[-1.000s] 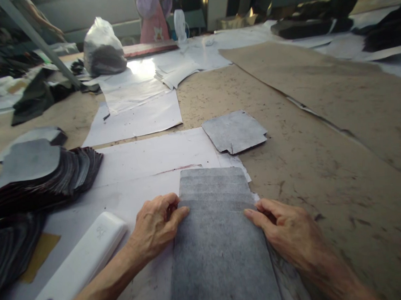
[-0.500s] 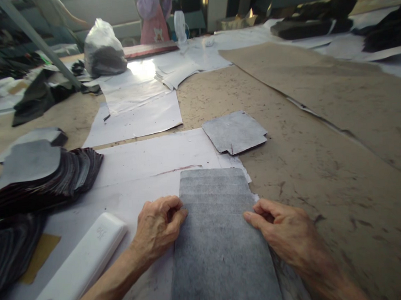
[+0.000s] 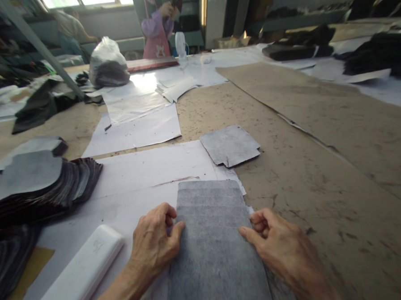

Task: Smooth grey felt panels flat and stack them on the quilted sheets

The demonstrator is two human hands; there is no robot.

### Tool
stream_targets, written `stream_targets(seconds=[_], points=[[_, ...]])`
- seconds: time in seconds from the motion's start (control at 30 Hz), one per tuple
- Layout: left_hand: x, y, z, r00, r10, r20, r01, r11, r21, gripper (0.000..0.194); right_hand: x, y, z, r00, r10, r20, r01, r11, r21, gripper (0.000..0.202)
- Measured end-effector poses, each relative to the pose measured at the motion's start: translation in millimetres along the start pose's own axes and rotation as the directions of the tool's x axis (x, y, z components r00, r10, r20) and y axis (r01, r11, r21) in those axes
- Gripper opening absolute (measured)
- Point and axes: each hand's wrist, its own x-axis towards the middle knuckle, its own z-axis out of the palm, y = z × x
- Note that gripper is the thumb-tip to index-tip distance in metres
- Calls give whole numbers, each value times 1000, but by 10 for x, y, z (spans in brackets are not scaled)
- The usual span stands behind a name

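A long grey felt-like fabric piece (image 3: 214, 252), with faint cross creases near its far end, lies flat in front of me. At its left edge is my left hand (image 3: 156, 237), fingers curled and the thumb apart from them, the thumb tip touching the edge. On the opposite side my right hand (image 3: 279, 246) has its thumb tip over the right edge. Its bent fingers sit just outside the fabric, with a gap to the thumb. Beyond the far end rests a smaller grey piece (image 3: 230, 145) with notched corners.
At the left are stacked dark cut pieces (image 3: 84, 174) and a white elongated device (image 3: 79, 272). White paper sheets (image 3: 147, 166) cover part of the brown tabletop (image 3: 289, 172). A filled plastic bag (image 3: 107, 63), a small white fan (image 3: 180, 44) and a person in a pink apron (image 3: 156, 40) are farther back.
My left thumb and index finger have spread apart from a closer pinch. My right fingers have parted slightly from the thumb. The view has tilted up a little.
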Motion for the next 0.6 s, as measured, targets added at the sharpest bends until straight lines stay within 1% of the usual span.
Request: stream_targets(seconds=[0.03,0.1,0.17,0.2,0.27,0.37,0.47,0.53,0.6], points=[[24,-10,-12,1000,-6,-19,5,999,-37,14,25,16,-12,1000,-10,-17,10,999,46,23],[109,-17,-37,997,4,-72,-11,996,-94,27,114,19,-40,993,-77,-85,87,990,115,26],[236,11,-59,995,29,-100,-39,994,-101,33,247,-26,-64,970,-164,-178,185,977,108,27],[308,39,-66,995,38,-92,-45,995,-84,35,323,-63,-70,957,-213,-195,232,970,77,28],[449,111,-74,998,35,-45,-36,999,-31,34,479,-149,-67,942,-300,-148,306,952,16,31],[606,212,-76,1000,-26,3,26,999,40,32,677,-254,-43,925,-380,-16,380,925,-10,40],[676,255,-82,996,-86,25,85,994,67,32,792,-306,-42,926,-373,53,373,928,7,39],[689,256,-86,992,-114,45,111,991,74,33,825,-320,-52,937,-339,89,337,941,30,31],[688,248,-84,990,-128,62,123,990,67,29,829,-322,-54,943,-313,110,306,949,76,23]])
